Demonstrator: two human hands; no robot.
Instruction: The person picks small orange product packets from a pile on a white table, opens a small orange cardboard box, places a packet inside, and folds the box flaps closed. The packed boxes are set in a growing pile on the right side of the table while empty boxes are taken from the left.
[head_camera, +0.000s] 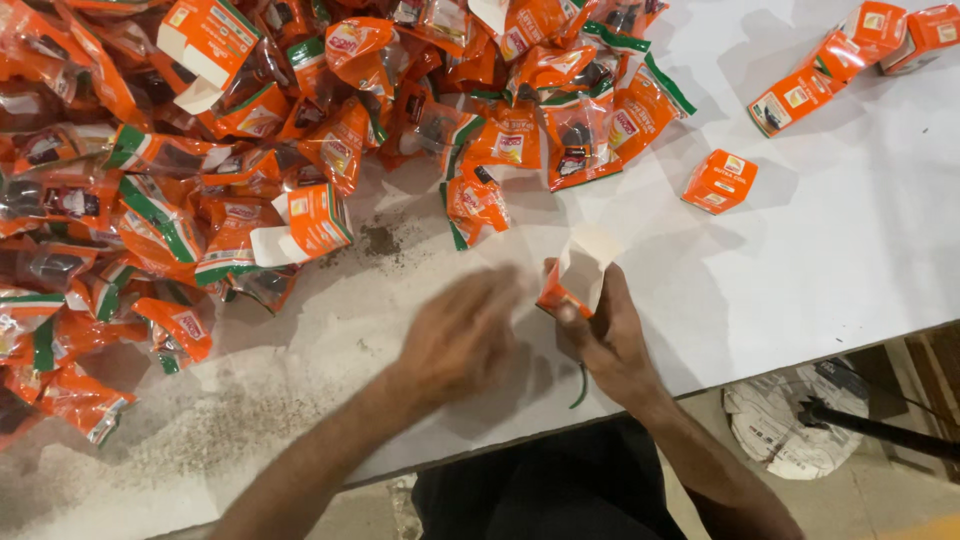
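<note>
Carton (572, 275): small orange card box, white flap open, gripped at its lower walls by right hand (610, 345), near table (850, 250) front edge. Likely light, thin, crushable; best held by its folded corners. Left hand (462, 335): blurred beside it, grip unclear. Sachets (200, 180): glossy, crinkled, probably slippery, heaped toward the far left corner.

Two bare forearms, no sleeves, no rings or watch; dark trousers (560, 490) below.

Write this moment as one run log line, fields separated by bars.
right hand: holds open orange carton | left hand: blurred, beside carton | orange sachets: piled left | table: white
</note>
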